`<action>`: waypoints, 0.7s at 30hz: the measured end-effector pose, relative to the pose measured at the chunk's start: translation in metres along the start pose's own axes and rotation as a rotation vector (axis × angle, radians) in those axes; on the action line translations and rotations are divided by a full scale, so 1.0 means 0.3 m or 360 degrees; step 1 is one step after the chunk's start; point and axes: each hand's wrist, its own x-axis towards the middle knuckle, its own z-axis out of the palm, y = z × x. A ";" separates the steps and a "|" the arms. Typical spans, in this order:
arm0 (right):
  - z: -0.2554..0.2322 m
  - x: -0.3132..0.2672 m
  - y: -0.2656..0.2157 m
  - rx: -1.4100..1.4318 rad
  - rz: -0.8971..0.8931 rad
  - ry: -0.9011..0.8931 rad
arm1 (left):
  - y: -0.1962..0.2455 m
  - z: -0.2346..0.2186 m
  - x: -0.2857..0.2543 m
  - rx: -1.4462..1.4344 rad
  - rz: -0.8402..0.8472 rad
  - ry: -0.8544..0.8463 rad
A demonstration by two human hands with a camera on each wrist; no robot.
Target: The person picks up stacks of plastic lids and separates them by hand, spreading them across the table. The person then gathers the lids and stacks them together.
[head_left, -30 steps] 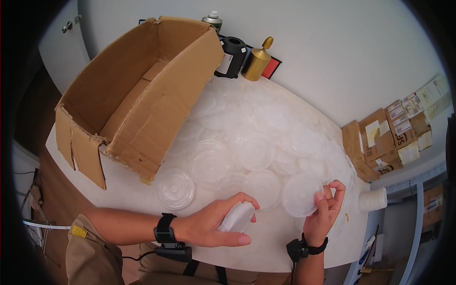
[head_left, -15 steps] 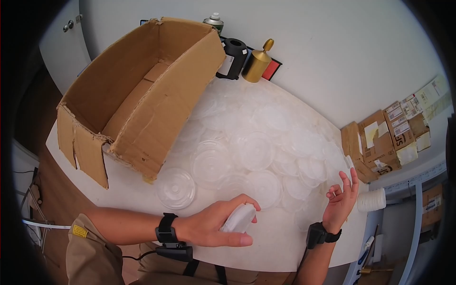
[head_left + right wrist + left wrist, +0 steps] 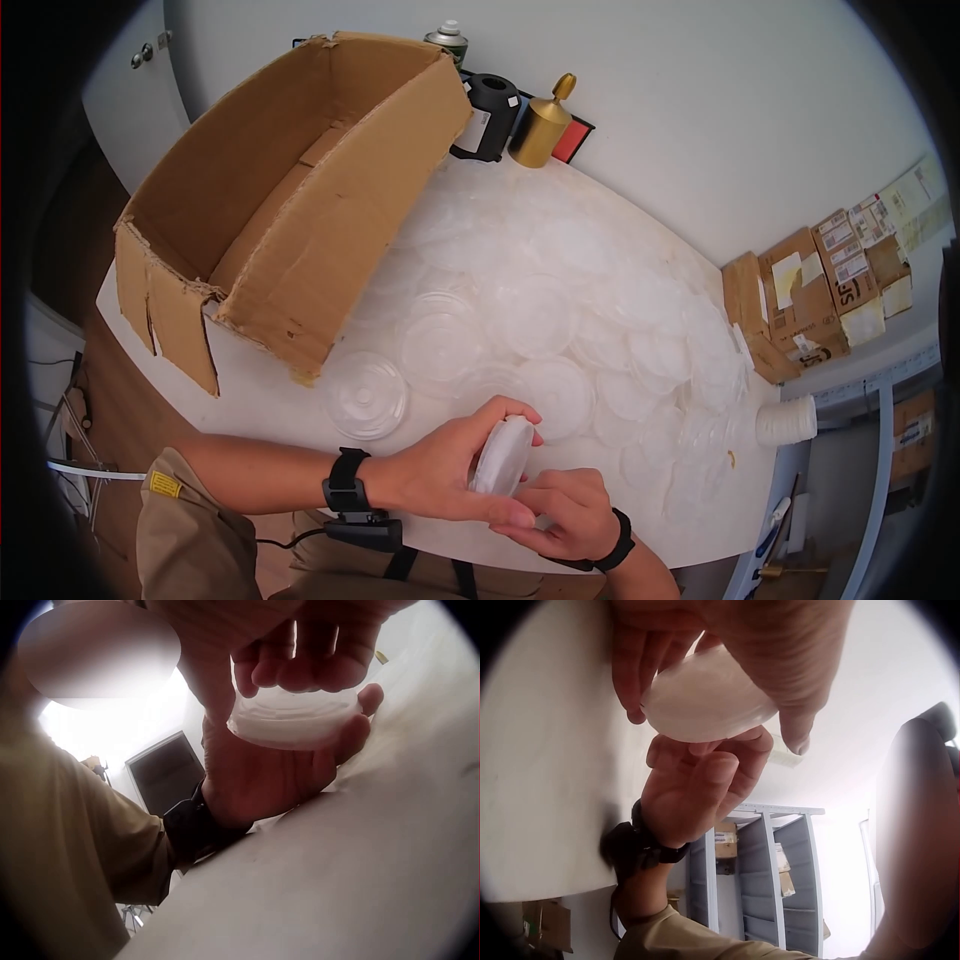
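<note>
Over the near edge of a white-topped table (image 3: 720,525), a person's left hand (image 3: 430,475) grasps a short stack of round, translucent plastic lids (image 3: 506,456), thumb on one side and fingers curled round the other, tilted up on edge above the surface. The right hand (image 3: 572,508) meets it from the other side, fingers bent at the rim; whether they pinch a lid or merely touch cannot be told. The step in hand appears to be working at the stack, likely parting a single lid from it; the next move would seem to call for fingertips catching just one rim while the left grip stays firm, since thin nested lids may cling together. Loose clear disc-shaped lids (image 3: 555,397) lie overlapping from the middle of the table toward its far and right edges, and a white ribbed cylindrical stack (image 3: 787,422) lies on its side by the right edge. Along the left edge stands a long, open-topped brown cardboard box (image 3: 340,240) with torn rims, its inner walls and part of its creased floor in sight. Near the far edge, a gold metal canister (image 3: 540,132) stands upright, its contents hidden.
</note>
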 end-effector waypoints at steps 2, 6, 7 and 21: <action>-0.003 -0.006 0.001 -0.0015 0.0023 -0.0029 | -0.001 0.014 -0.003 -0.0009 -0.0008 0.0025; 0.005 -0.013 0.010 -0.0016 0.0022 -0.0078 | 0.009 0.022 -0.013 0.0020 -0.0026 0.0056; 0.008 -0.015 0.011 -0.0015 0.0022 -0.0080 | 0.007 0.019 -0.015 0.0019 -0.0026 0.0058; -0.024 -0.015 0.024 0.0474 0.0227 0.0007 | 0.026 0.000 -0.008 -0.0239 0.0041 -0.0057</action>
